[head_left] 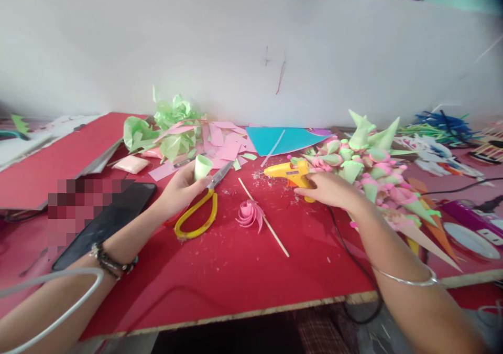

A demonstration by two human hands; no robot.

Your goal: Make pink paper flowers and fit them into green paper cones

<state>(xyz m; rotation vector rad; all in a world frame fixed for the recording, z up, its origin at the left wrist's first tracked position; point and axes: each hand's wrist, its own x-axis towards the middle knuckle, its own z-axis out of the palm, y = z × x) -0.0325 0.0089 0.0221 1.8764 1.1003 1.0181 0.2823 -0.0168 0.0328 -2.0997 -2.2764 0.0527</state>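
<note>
Red surface point(220, 280), clock read from its middle. Flower pile point(379, 170) at two o'clock; black phone point(106, 225) at nine; scissors point(211, 187) at ten, in the way beside the left hand point(183, 186). At one, the right hand's point(330, 189) fingers wrap a yellow gun point(293, 173). Centre: a pink flower point(250, 215). At eleven, the left's fingers curl round a green tube point(203, 168). The step seems to be holding gun and tube ready; moving either calls for skirting the scissors.
</note>
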